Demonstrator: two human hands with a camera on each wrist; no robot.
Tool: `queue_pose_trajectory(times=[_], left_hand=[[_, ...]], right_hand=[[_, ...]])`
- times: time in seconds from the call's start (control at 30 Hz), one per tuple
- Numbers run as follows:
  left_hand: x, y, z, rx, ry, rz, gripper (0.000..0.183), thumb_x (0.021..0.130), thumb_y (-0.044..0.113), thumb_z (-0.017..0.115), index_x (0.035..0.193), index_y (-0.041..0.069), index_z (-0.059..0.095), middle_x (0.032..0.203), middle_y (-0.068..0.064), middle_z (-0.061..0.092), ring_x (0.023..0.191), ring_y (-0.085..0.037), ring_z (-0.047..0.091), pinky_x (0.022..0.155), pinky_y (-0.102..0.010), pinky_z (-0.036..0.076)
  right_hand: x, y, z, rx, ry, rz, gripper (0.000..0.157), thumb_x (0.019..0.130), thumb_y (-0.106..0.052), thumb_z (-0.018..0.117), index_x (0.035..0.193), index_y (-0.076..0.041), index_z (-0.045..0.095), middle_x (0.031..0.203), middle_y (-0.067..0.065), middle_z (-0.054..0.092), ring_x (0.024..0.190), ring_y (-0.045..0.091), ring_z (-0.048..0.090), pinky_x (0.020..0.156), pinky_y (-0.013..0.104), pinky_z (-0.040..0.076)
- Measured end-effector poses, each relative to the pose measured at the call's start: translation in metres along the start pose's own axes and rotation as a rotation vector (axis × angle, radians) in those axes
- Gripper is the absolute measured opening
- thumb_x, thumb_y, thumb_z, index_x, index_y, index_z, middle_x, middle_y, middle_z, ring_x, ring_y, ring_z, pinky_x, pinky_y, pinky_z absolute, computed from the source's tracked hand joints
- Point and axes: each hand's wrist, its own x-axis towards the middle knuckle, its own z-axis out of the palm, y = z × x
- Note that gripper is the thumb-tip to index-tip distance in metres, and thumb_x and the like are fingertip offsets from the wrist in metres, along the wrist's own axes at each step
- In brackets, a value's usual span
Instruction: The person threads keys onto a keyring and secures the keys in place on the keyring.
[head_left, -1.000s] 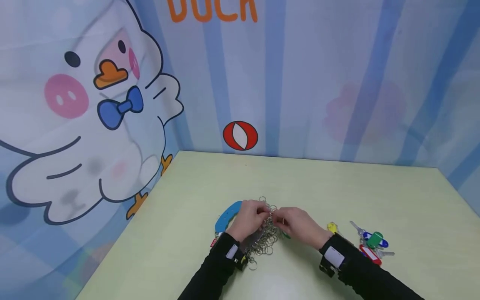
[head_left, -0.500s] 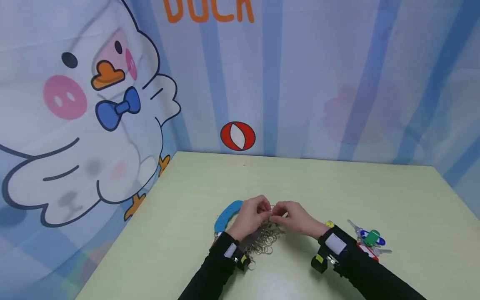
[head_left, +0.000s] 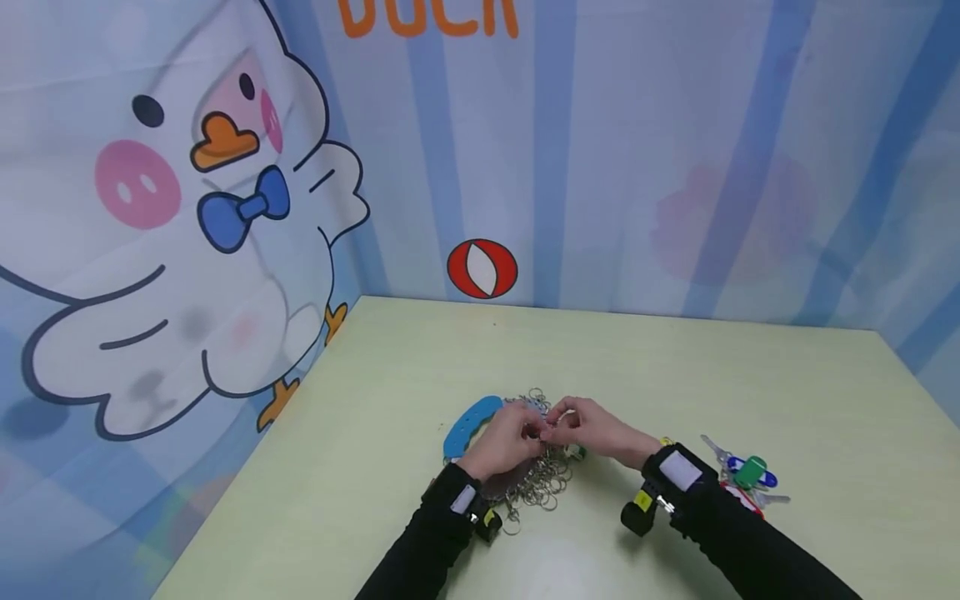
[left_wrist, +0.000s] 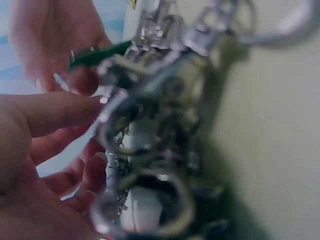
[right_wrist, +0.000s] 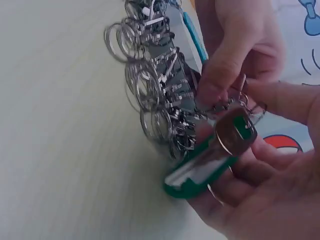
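A dense bunch of metal key rings with clasps (right_wrist: pixel 145 85) hangs in rows along a flat holder with a blue handle (head_left: pixel 467 427). My left hand (head_left: pixel 501 443) is at the holder, its thumb and finger pinching small metal parts there. Opposite it, my right hand (head_left: pixel 596 429) pinches the thin ring of a green key tag (right_wrist: pixel 175 190). A metal key (right_wrist: pixel 232 131) lies against that tag. In the right wrist view, the fingertips of both hands nearly meet at the ring. Exactly how ring and clasp join is hidden by fingers and blur.
To the right on the pale table (head_left: pixel 637 358) lie several keys with tags, among them a green tag (head_left: pixel 752 472) and a blue tag (head_left: pixel 768 479). A yellow tag (head_left: pixel 667 441) is mostly behind the right wrist. A duck-printed curtain (head_left: pixel 615 167) borders the table.
My right wrist has turned, and both hands stay close together at the rings. More rings show beyond the left hand than half a second ago. The loose keys have not moved.
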Motion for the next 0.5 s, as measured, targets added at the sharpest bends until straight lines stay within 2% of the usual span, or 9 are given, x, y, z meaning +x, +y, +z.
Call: queue_pose_trajectory(times=[0.13,0.23,0.37,0.5], left_hand=[[0.001,0.002,-0.002,0.024,0.003,0.003,0.007,0.08,-0.001,0.067,0.084,0.005,0.07,0.089,-0.01,0.061,0.086,-0.022,0.052,0.071,-0.022,0.037],[0.001,0.004,-0.003,0.022,-0.028,0.026,0.009,0.082,0.001,0.065,0.087,0.005,0.07,0.088,-0.012,0.061,0.086,-0.025,0.051,0.073,-0.023,0.034],[0.003,0.004,-0.001,-0.019,-0.048,0.047,0.01,0.088,0.008,0.065,0.094,0.005,0.072,0.086,-0.01,0.061,0.084,-0.022,0.049,0.074,-0.023,0.033],[0.001,0.0,0.001,-0.132,-0.022,0.006,0.01,0.091,0.008,0.064,0.094,0.003,0.072,0.092,-0.007,0.062,0.082,-0.014,0.051,0.072,-0.021,0.04]], right_hand=[[-0.001,0.007,-0.011,0.144,-0.1,0.027,0.033,0.099,-0.024,0.053,0.117,0.003,0.055,0.088,0.01,0.064,0.073,0.015,0.06,0.069,0.03,0.047],[-0.002,0.011,-0.018,0.267,-0.146,0.019,0.037,0.102,-0.024,0.048,0.124,0.005,0.052,0.097,0.009,0.063,0.077,0.016,0.058,0.071,0.029,0.049],[-0.005,0.017,-0.025,0.33,-0.169,-0.008,0.041,0.1,-0.02,0.049,0.131,0.006,0.045,0.109,0.011,0.065,0.087,0.019,0.059,0.078,0.031,0.047],[-0.007,0.022,-0.032,0.339,-0.165,-0.018,0.039,0.098,-0.01,0.051,0.131,0.008,0.041,0.113,0.013,0.066,0.092,0.02,0.062,0.079,0.032,0.048]])
